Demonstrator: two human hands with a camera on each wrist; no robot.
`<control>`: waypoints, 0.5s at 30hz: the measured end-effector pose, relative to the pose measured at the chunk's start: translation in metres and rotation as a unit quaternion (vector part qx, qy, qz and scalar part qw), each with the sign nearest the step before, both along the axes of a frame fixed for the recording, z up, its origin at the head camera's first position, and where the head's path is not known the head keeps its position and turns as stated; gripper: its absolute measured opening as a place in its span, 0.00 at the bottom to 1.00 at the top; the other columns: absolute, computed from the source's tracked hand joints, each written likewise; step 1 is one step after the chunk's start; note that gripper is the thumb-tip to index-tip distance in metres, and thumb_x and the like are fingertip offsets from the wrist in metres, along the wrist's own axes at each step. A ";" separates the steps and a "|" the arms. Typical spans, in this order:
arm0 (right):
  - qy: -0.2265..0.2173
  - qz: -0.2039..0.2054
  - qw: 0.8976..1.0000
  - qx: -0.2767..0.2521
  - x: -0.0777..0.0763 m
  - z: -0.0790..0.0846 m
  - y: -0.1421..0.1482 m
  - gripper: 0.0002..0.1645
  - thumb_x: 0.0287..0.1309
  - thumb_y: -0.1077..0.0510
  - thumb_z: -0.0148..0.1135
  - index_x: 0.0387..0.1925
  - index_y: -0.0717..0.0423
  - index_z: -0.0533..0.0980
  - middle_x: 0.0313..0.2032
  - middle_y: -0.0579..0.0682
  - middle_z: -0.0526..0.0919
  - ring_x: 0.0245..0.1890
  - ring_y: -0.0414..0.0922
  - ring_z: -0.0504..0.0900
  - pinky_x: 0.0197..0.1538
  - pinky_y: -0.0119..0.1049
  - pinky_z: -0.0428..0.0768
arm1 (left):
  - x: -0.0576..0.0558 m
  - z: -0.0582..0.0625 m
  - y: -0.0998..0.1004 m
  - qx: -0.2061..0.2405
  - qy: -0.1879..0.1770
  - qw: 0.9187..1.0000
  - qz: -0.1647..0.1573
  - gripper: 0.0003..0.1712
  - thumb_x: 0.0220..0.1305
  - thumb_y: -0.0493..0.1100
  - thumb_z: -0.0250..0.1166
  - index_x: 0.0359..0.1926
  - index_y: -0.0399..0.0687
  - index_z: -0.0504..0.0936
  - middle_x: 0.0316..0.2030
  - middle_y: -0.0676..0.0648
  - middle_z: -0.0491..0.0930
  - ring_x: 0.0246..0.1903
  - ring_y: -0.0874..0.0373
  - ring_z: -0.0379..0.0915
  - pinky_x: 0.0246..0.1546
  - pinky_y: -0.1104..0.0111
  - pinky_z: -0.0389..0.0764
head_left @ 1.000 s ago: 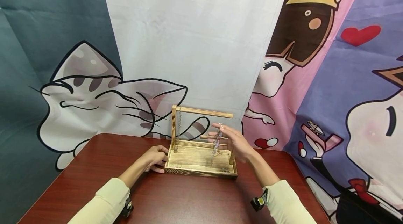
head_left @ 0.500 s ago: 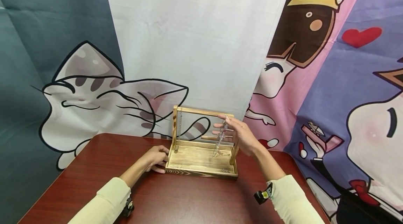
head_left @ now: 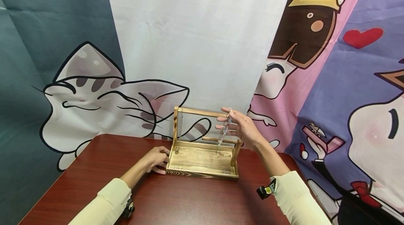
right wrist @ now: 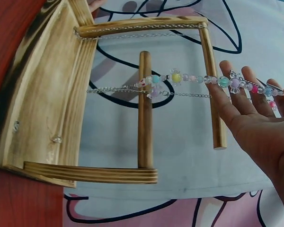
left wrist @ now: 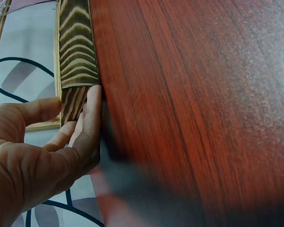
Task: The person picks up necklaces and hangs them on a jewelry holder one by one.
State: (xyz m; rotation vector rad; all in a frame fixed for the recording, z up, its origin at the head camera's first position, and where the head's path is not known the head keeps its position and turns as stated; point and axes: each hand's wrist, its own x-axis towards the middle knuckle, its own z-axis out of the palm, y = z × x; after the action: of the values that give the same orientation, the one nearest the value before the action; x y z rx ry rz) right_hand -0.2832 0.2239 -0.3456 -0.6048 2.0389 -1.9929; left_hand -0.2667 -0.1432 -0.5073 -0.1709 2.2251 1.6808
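Wooden tray point(head_left: 202, 174) is getting gripped at left by L hand point(head_left: 157, 158); R hand point(head_left: 247, 129) is pinching bead strand point(right wrist: 223, 82) nr right end of top bar point(head_left: 202, 112). IMO you're wanting L bracing, beads dangling untangled.

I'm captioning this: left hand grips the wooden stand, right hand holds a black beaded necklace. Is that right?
Not black: the right wrist view shows the right hand holding a multicoloured beaded necklace. The left hand does grip the wooden stand.

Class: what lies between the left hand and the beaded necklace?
Part of the wooden tray, the left post and a hanging silver chain, as the head view shows.
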 end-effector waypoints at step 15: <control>0.020 -0.018 1.000 -0.015 0.001 0.025 0.002 0.38 0.93 0.46 0.44 0.88 0.63 0.57 0.69 0.62 0.85 0.58 0.52 0.95 0.63 0.51 0.95 | 0.001 0.000 0.001 -0.003 0.001 1.000 0.004 0.26 0.67 0.29 0.66 0.66 0.34 0.78 0.47 0.34 0.87 0.40 0.48 0.89 0.31 0.58 0.97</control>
State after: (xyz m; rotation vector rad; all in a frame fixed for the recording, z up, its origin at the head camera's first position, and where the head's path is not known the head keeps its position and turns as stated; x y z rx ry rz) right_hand -0.2825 0.2257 -0.3209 -0.6231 2.0613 -2.0502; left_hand -0.2656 -0.1419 -0.5069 -0.1786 2.2351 1.6788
